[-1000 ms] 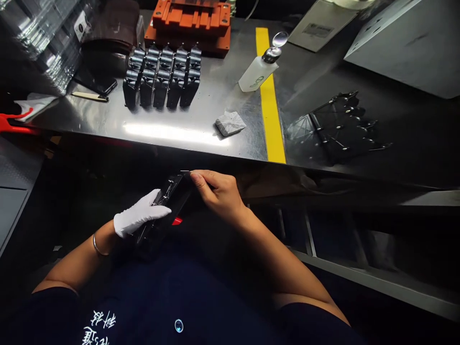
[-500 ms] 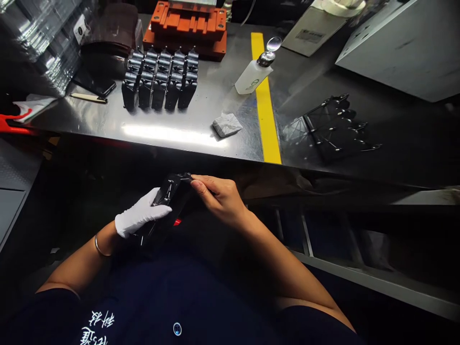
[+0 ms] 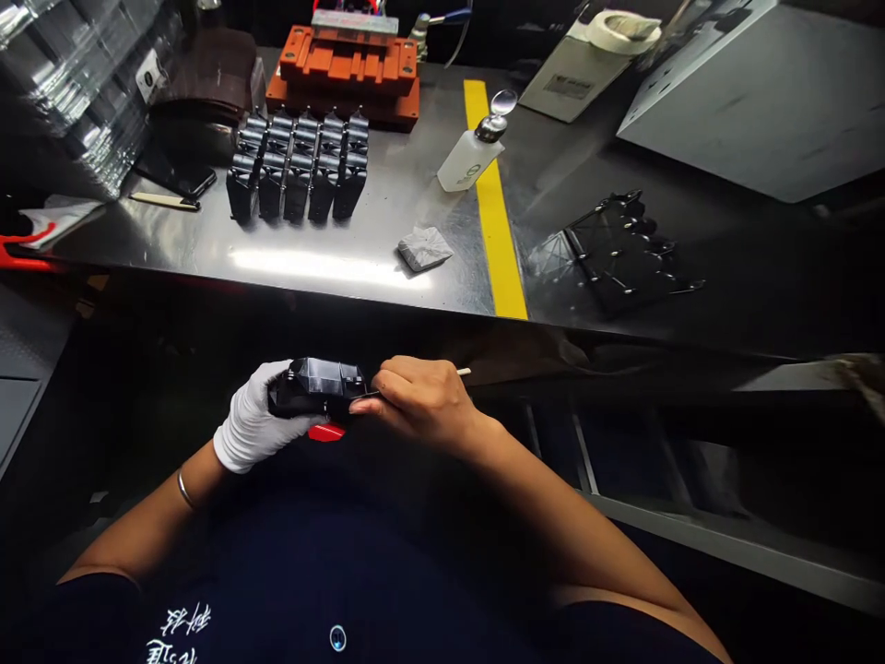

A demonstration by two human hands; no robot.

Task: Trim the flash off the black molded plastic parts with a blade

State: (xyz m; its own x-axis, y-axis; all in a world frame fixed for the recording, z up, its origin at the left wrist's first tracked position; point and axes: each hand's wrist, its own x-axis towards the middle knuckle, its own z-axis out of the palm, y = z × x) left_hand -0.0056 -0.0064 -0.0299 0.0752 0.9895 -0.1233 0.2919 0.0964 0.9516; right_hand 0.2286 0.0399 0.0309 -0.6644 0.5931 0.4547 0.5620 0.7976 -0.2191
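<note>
My left hand, in a white glove, is closed around the left end of a glossy black plastic part. The part lies roughly level in front of my body, its faceted side facing up. My bare right hand is pinched around a thin stick-like tool. Its pale end sticks out behind the hand, and its narrow dark tip reaches the part's right end. Whether the tip touches the part is hard to see. A bright red patch shows just beneath the part.
On the metal bench are rows of similar black parts, an orange-red fixture, a white pump bottle, a folded white cloth and a pen-like tool. Dark frame-like parts lie right of the yellow stripe.
The black part has turned from steeply tilted to nearly level. My right hand has shifted slightly down and right, and the tool's pale end now shows behind it. The camera view has shifted slightly.
</note>
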